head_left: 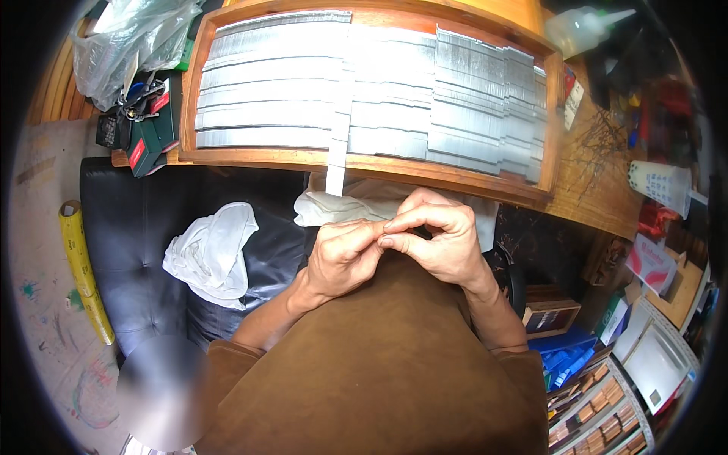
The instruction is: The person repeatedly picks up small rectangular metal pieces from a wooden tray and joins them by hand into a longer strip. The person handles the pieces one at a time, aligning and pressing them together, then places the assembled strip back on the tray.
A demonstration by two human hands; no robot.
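My left hand [343, 258] and my right hand [440, 239] meet fingertip to fingertip in front of my chest, above my brown garment [379, 364]. The fingers of both pinch together at one spot; whatever sits between them is too small to make out. Just beyond the hands a wooden tray [227, 155] holds several silvery foil-like strips [265, 114] laid in rows. One narrow pale strip [337, 152] lies across them and hangs over the tray's near edge, its end just above my hands.
A white cloth [212, 254] lies on a black padded seat [136, 243] at left; another pale cloth [341, 205] lies under the tray edge. A yellow roll [80, 265], a plastic bag [121, 45], scissors [140, 98], a squeeze bottle [584, 26] and stacked boxes [607, 394] surround me.
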